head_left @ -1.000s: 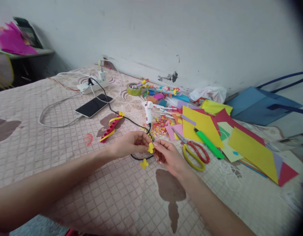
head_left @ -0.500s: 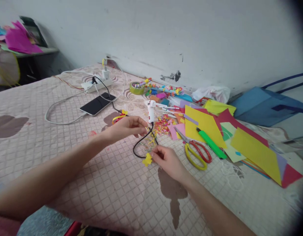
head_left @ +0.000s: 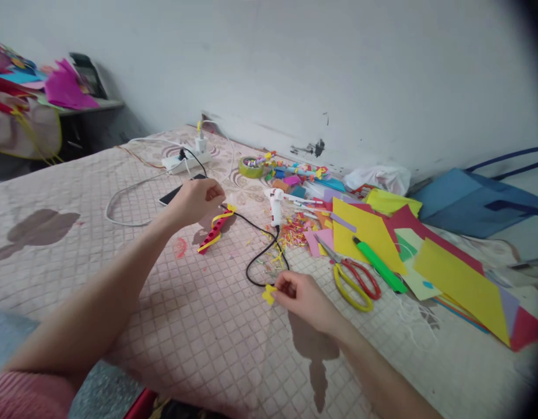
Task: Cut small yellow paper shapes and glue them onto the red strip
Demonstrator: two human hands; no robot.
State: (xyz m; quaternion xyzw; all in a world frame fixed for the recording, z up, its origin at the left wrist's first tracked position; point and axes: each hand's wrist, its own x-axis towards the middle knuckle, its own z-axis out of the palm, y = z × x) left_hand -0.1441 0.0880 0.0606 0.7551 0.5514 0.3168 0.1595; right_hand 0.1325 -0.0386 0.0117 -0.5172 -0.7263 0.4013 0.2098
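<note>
My right hand (head_left: 310,299) is closed low over the quilted cover, pinching a small yellow paper flower (head_left: 269,294) by its edge. My left hand (head_left: 198,202) is raised over the phone (head_left: 169,196), hiding part of it. Its fingers are curled together, and what they hold, if anything, cannot be made out. Just below that hand lies a red decorated strip (head_left: 210,237) wound with a yellow ribbon and topped with a yellow flower. Between the hands stands a white glue gun (head_left: 275,208), its black cord (head_left: 248,273) looping near the yellow flower.
Scissors (head_left: 354,285), a green cutter (head_left: 380,266) and coloured paper sheets (head_left: 461,285) lie on the right. Paper scraps (head_left: 297,230) surround the glue gun. Behind are a tape roll (head_left: 250,167) and a power strip (head_left: 187,163). A blue bag (head_left: 478,201) rests by the wall.
My left hand has moved up and left, away from the cord, uncovering the red strip and covering part of the phone. My right hand still holds the yellow flower; the view has shifted slightly.
</note>
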